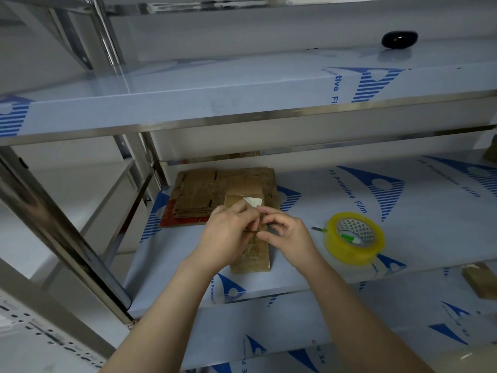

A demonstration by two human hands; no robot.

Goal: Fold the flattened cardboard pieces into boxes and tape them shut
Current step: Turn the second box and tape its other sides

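Note:
A flattened brown cardboard piece (252,258) with a white label at its far end lies on the film-covered shelf (309,265). My left hand (228,232) and my right hand (285,235) meet over its middle, and the fingertips of both pinch its edge. Behind them a stack of flattened cardboard pieces (204,192) rests on a red sheet. A roll of yellowish clear tape (355,238) lies flat to the right of my right hand, with a green-handled cutter (347,236) partly inside its core.
A steel shelf (242,103) hangs low above the work surface, with a black rounded object (399,39) on top. Steel posts (67,238) stand at the left. Another brown cardboard piece (478,281) sits at the right edge, lower down.

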